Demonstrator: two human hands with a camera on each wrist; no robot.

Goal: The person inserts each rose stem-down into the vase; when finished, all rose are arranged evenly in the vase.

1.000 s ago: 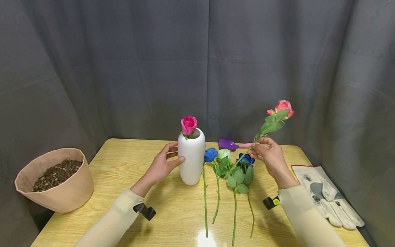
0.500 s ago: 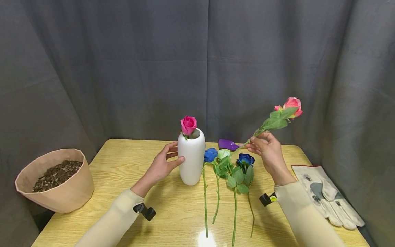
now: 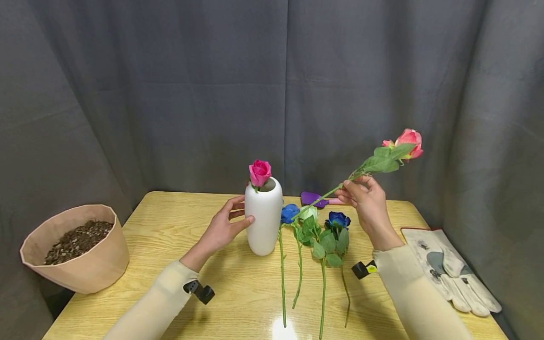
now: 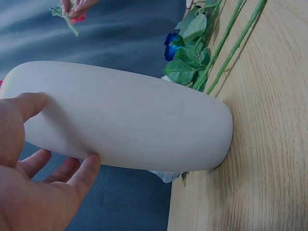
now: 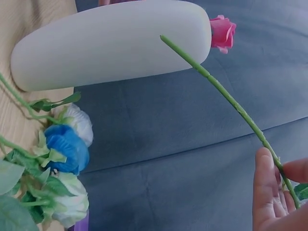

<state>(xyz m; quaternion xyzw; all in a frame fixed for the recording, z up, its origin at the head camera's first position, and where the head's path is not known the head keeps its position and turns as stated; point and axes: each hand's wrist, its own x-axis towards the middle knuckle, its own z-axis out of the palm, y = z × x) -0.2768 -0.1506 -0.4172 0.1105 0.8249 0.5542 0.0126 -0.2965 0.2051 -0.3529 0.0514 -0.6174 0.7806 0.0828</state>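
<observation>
Head view: wooden table (image 3: pixel 229 293), grey curtain (image 3: pixel 212 94); left grip (image 3: pixel 225 225) round vase (image 3: pixel 264 222), right grip (image 3: pixel 369 203) round coral rose (image 3: pixel 379 164)

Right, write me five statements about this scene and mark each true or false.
1. The left hand holds the white vase. True.
2. The right hand pinches a blue rose. False: it pinches the stem of a coral rose.
3. A magenta rose stands in the white vase. True.
4. The coral rose is in the white vase too. False: it is held outside, to the right.
5. A purple trowel lies on the table. True.
</observation>
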